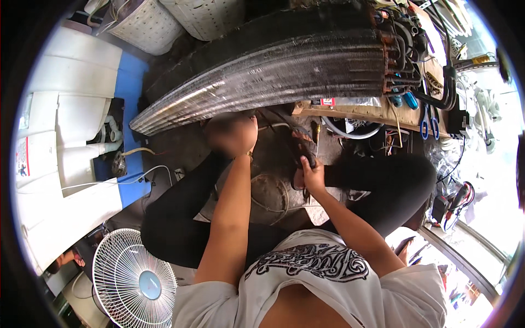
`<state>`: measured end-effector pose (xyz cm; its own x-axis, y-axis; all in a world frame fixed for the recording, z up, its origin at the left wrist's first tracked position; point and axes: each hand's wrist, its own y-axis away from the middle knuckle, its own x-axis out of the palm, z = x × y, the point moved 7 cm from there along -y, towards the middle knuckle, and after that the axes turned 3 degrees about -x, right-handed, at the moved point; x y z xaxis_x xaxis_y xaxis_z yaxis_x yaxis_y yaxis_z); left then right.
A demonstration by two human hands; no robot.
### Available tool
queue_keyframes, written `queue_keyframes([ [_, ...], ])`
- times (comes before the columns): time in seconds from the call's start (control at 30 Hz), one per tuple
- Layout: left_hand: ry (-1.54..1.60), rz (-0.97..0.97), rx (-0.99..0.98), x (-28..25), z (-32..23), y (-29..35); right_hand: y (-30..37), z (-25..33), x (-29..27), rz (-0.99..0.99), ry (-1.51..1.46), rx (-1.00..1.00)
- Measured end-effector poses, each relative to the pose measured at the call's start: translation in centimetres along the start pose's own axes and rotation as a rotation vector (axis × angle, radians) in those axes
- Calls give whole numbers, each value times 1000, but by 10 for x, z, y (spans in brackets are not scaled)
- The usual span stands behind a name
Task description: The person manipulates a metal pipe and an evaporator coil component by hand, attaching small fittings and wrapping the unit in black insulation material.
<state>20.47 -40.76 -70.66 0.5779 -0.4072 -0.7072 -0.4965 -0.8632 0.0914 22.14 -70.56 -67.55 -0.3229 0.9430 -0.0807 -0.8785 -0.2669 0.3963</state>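
While the left hand (232, 133) is blurred — grip unreadable — the right hand (311, 176) clasps a dark tool (299, 143) below the finned coil (262, 76), seemingly mid-adjustment; steadiness matters next.

Dark, stained floor (186, 153) carries a long finned coil unit (273, 71); a white fan (134, 279) at lower left; white casing panels (65, 126) alongside.

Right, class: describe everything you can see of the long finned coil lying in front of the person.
The finned coil is a long, curved block of thin, close-set metal fins, dark and dusty on top, shinier along its lower edge. It lies across the upper picture, just above the left hand. At its right end, copper-coloured tube bends stick out among dark hoses. Whether the hand touches it cannot be told; that spot is blurred.
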Motion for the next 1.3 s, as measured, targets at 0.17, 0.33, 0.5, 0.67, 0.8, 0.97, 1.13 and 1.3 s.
queue_keyframes([
  [0.17, 31, 25, 45, 5, -8, -2, -26, -17, 32, 7, 116, -68],
  [0.33, 68, 0, 16, -6, -1, 1, 14, -10, -2, 64, -119, 171],
  [0.5, -92, 99, -12, 5, -8, 9, -13, -4, 3, 69, 1, -56],
  [0.67, -138, -250, -46, -35, 66, 14, 58, 83, 11, 280, 240, -104],
  [0.8, 44, 54, -47, 7, -10, 34, 108, 190, -92, 344, 361, -6],
  [0.97, 154, 47, 149, 11, -27, 52, 179, 305, -231, 335, 74, -98],
  [1.13, 201, -154, 185, 5, -44, 56, 240, 376, -363, -57, -23, -679],
  [1.3, -33, 117, 319, 20, -126, 98, 167, 372, -405, -497, 361, -573],
])
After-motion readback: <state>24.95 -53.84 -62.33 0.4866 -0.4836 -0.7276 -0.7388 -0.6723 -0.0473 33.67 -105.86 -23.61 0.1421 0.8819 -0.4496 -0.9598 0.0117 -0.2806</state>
